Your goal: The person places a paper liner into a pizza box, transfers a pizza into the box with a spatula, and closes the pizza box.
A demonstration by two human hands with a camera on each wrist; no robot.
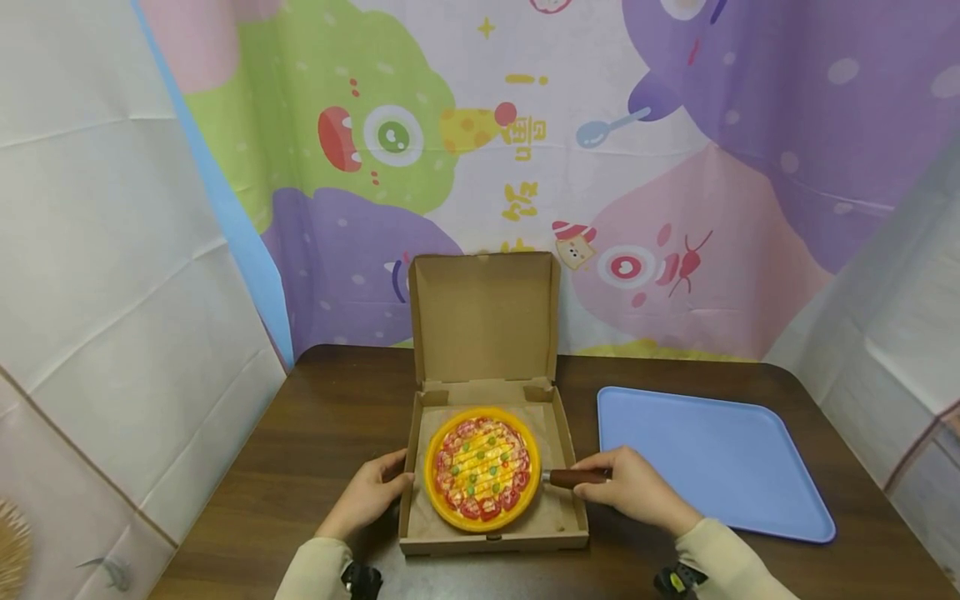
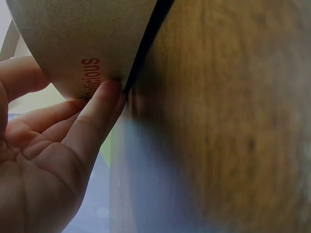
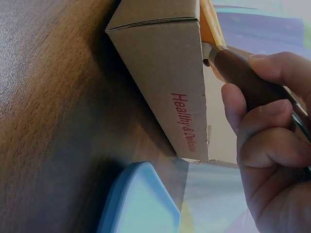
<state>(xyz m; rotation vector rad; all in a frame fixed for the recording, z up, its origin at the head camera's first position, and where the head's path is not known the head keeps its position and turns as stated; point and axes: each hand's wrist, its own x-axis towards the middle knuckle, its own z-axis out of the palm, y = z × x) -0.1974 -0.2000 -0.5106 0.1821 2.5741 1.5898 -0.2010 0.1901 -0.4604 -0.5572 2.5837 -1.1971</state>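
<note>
A toy-like round pizza (image 1: pixel 482 469) with a yellow crust, red slices and green bits lies in an open cardboard pizza box (image 1: pixel 491 546). My right hand (image 1: pixel 637 487) grips the brown handle (image 1: pixel 576 478) of a tool at the pizza's right edge. In the right wrist view, thumb and fingers curl round that handle (image 3: pixel 245 73), which extends over the box wall. The tool's head is hidden at the pizza. My left hand (image 1: pixel 367 498) touches the box's left wall, its fingers fairly straight against the printed side (image 2: pixel 90 53) in the left wrist view.
A blue tray (image 1: pixel 697 458) lies on the dark wooden table (image 1: pixel 345 392), right of the box. The box's lid (image 1: pixel 483 317) stands up at the back, in front of a cartoon-printed curtain (image 1: pixel 480 83). White cloth (image 1: pixel 135 275) hangs on the left.
</note>
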